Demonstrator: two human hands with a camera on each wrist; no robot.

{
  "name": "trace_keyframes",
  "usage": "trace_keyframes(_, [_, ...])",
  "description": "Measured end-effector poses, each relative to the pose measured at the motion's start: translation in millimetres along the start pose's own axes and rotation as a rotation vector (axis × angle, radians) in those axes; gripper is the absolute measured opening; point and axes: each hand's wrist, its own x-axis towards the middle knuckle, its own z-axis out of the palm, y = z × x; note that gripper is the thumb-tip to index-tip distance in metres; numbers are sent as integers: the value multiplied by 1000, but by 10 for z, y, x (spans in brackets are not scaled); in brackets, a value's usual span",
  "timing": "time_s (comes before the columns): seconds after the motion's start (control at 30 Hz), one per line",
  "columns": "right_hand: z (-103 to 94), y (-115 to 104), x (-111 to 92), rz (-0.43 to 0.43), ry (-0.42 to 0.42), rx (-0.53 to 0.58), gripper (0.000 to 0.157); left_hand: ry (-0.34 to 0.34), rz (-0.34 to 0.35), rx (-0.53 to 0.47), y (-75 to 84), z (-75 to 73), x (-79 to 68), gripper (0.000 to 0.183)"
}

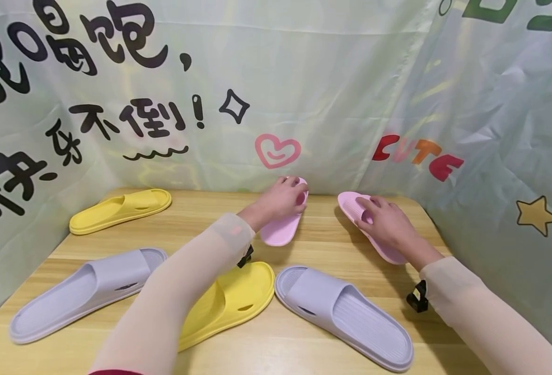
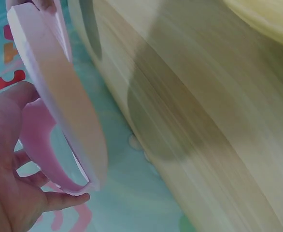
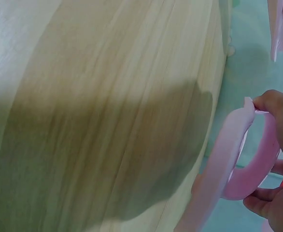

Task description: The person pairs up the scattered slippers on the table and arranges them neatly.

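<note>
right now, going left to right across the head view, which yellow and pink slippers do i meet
far yellow slipper, near yellow slipper, left pink slipper, right pink slipper

Both arms were out front, converging from the lower corners of the head view. Left arm (image 1: 177,291) angled up and right, right arm (image 1: 487,307) up and left; both in pale sleeves down to the wrists, with the skin bare from the cuff on. Left hand (image 1: 278,200): back toward head cam, gripping, digits curled. Left wrist view had its thumb (image 2: 21,93) up top, fingers (image 2: 66,200) spread below with gaps, lowest one reaching furthest. Right hand (image 1: 388,224): also gripping, back up, knuckles bent, fingers pointing up-left. Hands were apart, left slightly farther forward.
</note>
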Motion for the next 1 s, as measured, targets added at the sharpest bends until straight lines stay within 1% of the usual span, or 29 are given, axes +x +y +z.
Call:
trace_keyframes(0.2, [-5,-50,27,12,5,1,68,14,6,-19,85,58,98,50])
trace_keyframes(0.37, [7,-94,78,18,20,13,68,15,-17,-25,114,88,151,51])
trace_keyframes(0.57, [22,-133,131,51,10,10,68,5,-31,-43,178,86,205,51])
trace_keyframes(0.67, [20,-154,148,80,13,18,67,7,-32,-47,224,98,243,49])
trace_keyframes(0.8, [26,-192,176,118,13,28,67,7,-37,-52,283,136,290,49])
trace_keyframes(1.0, [60,-231,205,122,31,26,66,14,-55,-60,361,213,343,50])
